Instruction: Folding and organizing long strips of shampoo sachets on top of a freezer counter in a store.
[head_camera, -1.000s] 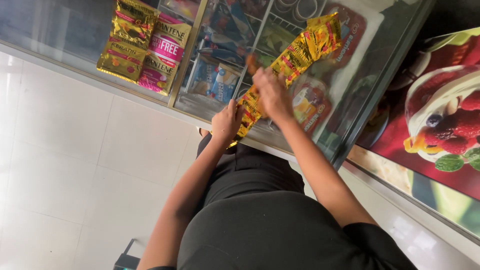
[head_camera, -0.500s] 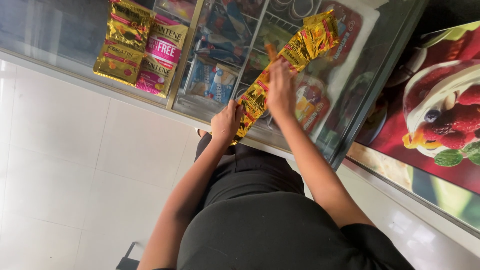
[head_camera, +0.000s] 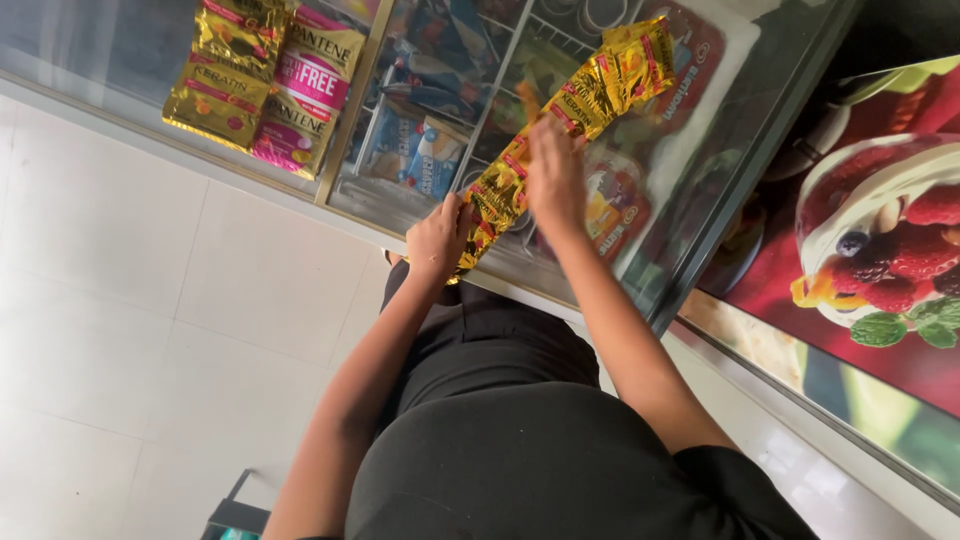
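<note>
The left hand (head_camera: 437, 238) has its fingers pinched shut on the lower end of a gold sachet strip (head_camera: 590, 95), thumb side toward the body. Just beyond those fingertips the right hand (head_camera: 553, 178) lies on the middle of the same strip, fingers curled over it and pressing it against the freezer's glass lid (head_camera: 690, 150); past these fingers the strip runs on to its free far end.

The strip looks light, limp and crinkly: joined foil packets, glossy and likely slippery, bending at every seam. By my judgement it is best taken flat at a seam or at its ends, not by one packet's edge, which could tear.

Farther out from the left fingers, a pile of gold and pink sachet strips (head_camera: 262, 80) rests on the glass. Below both hands is white floor tile (head_camera: 150, 320).
</note>
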